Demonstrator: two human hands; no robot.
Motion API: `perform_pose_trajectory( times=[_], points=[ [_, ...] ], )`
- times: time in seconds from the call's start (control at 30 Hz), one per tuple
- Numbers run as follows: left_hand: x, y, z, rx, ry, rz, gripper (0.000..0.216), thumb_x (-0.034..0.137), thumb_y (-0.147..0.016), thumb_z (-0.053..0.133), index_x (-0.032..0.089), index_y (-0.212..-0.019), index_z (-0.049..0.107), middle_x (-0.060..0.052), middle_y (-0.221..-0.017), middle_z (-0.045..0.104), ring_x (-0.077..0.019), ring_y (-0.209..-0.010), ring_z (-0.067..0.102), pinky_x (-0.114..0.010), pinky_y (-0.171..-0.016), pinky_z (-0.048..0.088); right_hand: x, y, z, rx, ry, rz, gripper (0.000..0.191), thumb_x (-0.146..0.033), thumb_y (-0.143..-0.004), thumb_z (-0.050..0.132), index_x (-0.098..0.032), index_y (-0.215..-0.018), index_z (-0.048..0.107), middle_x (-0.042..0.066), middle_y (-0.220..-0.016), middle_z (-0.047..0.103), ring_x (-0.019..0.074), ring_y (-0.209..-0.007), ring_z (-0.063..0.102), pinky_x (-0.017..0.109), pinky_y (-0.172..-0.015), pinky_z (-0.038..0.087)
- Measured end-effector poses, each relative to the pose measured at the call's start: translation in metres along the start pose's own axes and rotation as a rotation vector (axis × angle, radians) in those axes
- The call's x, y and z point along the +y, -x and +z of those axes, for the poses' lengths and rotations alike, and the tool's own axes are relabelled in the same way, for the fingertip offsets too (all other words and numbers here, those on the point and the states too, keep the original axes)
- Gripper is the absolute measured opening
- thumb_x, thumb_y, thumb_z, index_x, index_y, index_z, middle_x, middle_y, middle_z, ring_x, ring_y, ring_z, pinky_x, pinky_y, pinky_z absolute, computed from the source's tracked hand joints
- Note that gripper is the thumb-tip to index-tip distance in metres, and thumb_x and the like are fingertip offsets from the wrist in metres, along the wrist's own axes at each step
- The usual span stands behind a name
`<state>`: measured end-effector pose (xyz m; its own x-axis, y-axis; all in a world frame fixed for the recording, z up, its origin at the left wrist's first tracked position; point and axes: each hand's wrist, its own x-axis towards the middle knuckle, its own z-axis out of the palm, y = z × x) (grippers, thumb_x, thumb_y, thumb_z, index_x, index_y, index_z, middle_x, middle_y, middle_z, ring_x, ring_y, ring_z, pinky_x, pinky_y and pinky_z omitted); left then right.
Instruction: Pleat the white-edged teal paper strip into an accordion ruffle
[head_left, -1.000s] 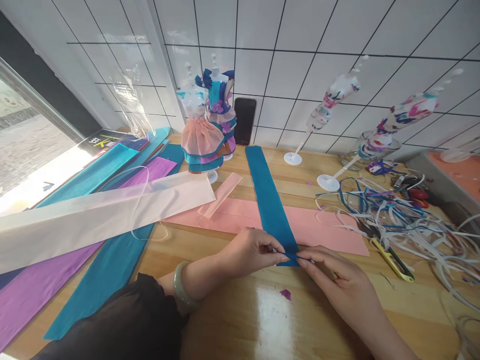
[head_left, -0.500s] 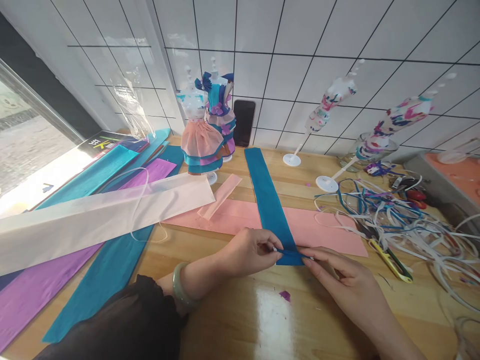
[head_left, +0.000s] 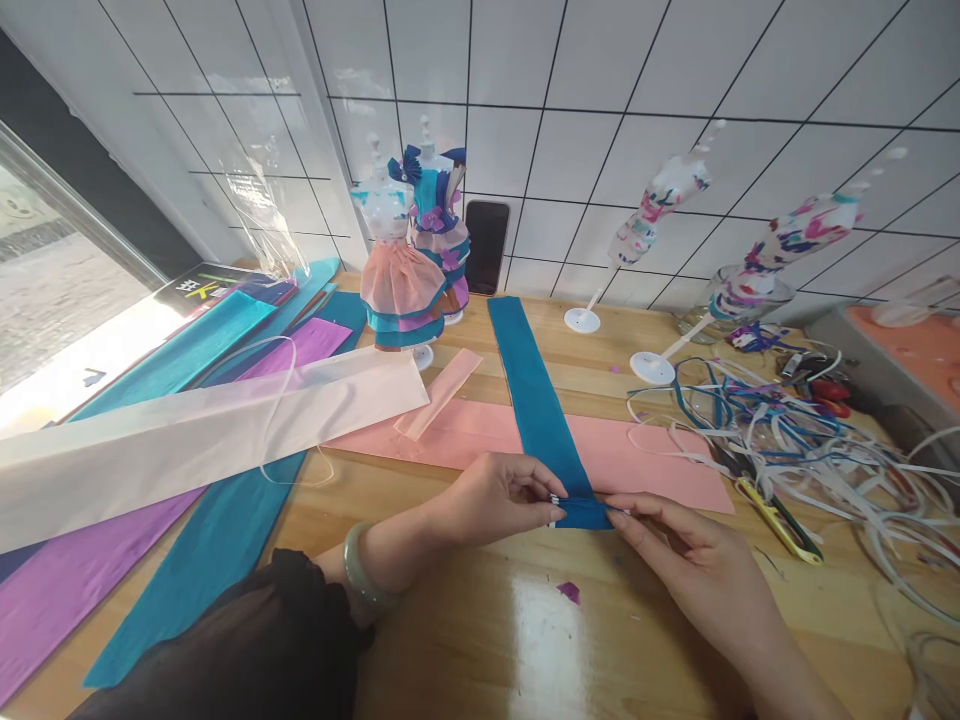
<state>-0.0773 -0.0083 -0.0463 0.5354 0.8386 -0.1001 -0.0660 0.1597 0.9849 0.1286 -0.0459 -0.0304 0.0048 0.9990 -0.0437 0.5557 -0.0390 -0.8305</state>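
A long teal crepe-paper strip (head_left: 534, 392) runs from the back wall toward me across a pink sheet (head_left: 637, 455). My left hand (head_left: 495, 495), with a jade bangle on its wrist, pinches the left corner of the strip's near end. My right hand (head_left: 679, 555) pinches the right corner of the same folded end. A thin white strip shows along the fold between my fingertips.
Two dressed mini mannequins (head_left: 409, 260) and a phone (head_left: 486, 245) stand at the tiled wall; two tilted mannequins (head_left: 660, 205) lean right. Tangled ribbons (head_left: 795, 430) and yellow snips (head_left: 780, 518) lie right. White, purple and teal sheets (head_left: 187, 430) cover the left.
The folded near end of the teal strip has spread a little wider between my hands. Both hands stay pinched on it; nothing else has moved.
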Motion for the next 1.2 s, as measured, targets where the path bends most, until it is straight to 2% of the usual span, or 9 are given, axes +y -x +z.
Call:
perform_pose_trajectory(
  times=[0.33, 0.5, 0.9, 1.2],
  points=[
    [0.0012, -0.0006, -0.0049, 0.023, 0.049, 0.021, 0.015, 0.022, -0.071, 0.065, 0.011, -0.080, 0.062, -0.003, -0.069, 0.059, -0.0086, -0.062, 0.054, -0.020, -0.058, 0.042, -0.0003, -0.0005, -0.0010, -0.025, -0.104, 0.057, 0.023, -0.037, -0.067, 0.066, -0.023, -0.085, 0.072, 0.005, -0.092, 0.073, 0.0224, -0.081, 0.068, 0.031, -0.069, 0.056],
    [0.0008, -0.0013, -0.0063, 0.015, 0.032, 0.015, 0.016, 0.023, -0.072, 0.063, 0.010, -0.082, 0.062, -0.002, -0.064, 0.057, -0.0083, -0.059, 0.053, -0.020, -0.056, 0.041, 0.0011, -0.0002, -0.0014, -0.013, -0.114, 0.078, 0.022, -0.036, -0.067, 0.066, -0.022, -0.083, 0.071, 0.004, -0.088, 0.073, 0.0198, -0.078, 0.068, 0.028, -0.070, 0.055],
    [-0.0009, -0.0026, -0.0055, 0.025, 0.045, 0.027, 0.015, 0.022, -0.070, 0.064, 0.010, -0.080, 0.062, -0.002, -0.065, 0.057, -0.0086, -0.059, 0.053, -0.021, -0.056, 0.041, -0.0010, -0.0001, -0.0040, -0.024, -0.093, 0.035, 0.019, -0.034, -0.069, 0.066, -0.023, -0.083, 0.072, 0.005, -0.088, 0.073, 0.0220, -0.080, 0.068, 0.032, -0.073, 0.055],
    [-0.0015, -0.0017, -0.0076, -0.009, 0.052, 0.022, 0.017, 0.024, -0.074, 0.061, 0.011, -0.085, 0.061, -0.001, -0.065, 0.056, -0.0084, -0.060, 0.051, -0.021, -0.056, 0.039, 0.0021, -0.0002, -0.0044, -0.025, -0.088, 0.046, 0.020, -0.036, -0.068, 0.067, -0.023, -0.082, 0.072, 0.004, -0.088, 0.073, 0.0215, -0.080, 0.068, 0.030, -0.073, 0.055]
  ],
)
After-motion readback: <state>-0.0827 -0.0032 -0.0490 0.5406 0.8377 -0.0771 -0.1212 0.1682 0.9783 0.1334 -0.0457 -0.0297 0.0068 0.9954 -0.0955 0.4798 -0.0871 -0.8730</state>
